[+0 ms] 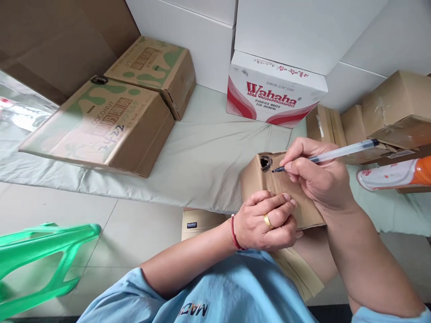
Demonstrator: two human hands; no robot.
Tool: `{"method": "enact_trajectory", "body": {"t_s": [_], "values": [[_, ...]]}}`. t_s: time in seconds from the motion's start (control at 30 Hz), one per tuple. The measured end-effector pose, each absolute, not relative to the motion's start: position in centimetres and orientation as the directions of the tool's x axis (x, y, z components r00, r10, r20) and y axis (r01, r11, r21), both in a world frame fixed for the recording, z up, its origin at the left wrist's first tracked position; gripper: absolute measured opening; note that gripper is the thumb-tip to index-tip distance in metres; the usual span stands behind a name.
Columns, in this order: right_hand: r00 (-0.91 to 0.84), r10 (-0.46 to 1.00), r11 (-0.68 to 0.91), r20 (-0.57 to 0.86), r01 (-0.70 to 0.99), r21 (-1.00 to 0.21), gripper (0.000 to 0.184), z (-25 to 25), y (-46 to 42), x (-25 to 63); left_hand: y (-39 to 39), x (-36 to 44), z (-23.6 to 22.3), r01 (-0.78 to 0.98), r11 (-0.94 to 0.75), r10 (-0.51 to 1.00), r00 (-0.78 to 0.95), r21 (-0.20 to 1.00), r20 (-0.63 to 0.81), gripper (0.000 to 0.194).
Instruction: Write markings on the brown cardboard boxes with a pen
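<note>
My right hand (318,172) grips a gel pen (343,151) with a clear barrel and a dark cap end. Its tip meets or nearly meets the top of a small brown cardboard box (281,179), just right of a round dark-edged hole (266,163). My left hand (271,217), wearing a gold ring and a red cord bracelet, is closed over the near side of the same box, fingers bent and pressed together. What lies under those fingers is hidden. The box sits close to my body at the front edge of the cloth-covered surface (208,148).
Two coconut cartons (141,125) stand at the left, the nearer marked by hand and with a dark-edged hole. A white-and-red Wahaha carton (276,92) leans by the wall. Brown boxes (393,103) and an orange-and-white can (390,175) are at right. A green plastic stool (50,260) stands lower left.
</note>
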State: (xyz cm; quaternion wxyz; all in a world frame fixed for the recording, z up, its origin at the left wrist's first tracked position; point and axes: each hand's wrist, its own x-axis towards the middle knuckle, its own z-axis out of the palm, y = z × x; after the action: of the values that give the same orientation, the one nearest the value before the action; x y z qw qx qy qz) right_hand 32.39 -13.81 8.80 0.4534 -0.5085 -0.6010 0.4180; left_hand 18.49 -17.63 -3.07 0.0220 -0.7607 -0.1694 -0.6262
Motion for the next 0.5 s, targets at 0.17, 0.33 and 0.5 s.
{"method": "enact_trajectory", "body": {"t_s": [0.17, 0.33, 0.5], "values": [[-0.110, 0.988, 0.139, 0.105, 0.374, -0.917, 0.015, 8.9, -13.9, 32.1, -17.1, 19.0, -3.9, 0.262, -0.953, 0.189, 0.113, 0.154, 0.975, 0.021], [-0.117, 0.987, 0.150, 0.109, 0.444, -0.883, 0.016, 9.1, -13.7, 31.8, -17.2, 18.9, -4.3, 0.243, -0.959, 0.181, 0.137, 0.144, 0.974, 0.021], [-0.114, 0.986, 0.158, 0.118, 0.477, -0.864, 0.018, 9.1, -13.5, 31.5, -17.4, 18.7, -5.0, 0.219, -0.965, 0.186, 0.179, 0.146, 0.966, 0.024]]}}
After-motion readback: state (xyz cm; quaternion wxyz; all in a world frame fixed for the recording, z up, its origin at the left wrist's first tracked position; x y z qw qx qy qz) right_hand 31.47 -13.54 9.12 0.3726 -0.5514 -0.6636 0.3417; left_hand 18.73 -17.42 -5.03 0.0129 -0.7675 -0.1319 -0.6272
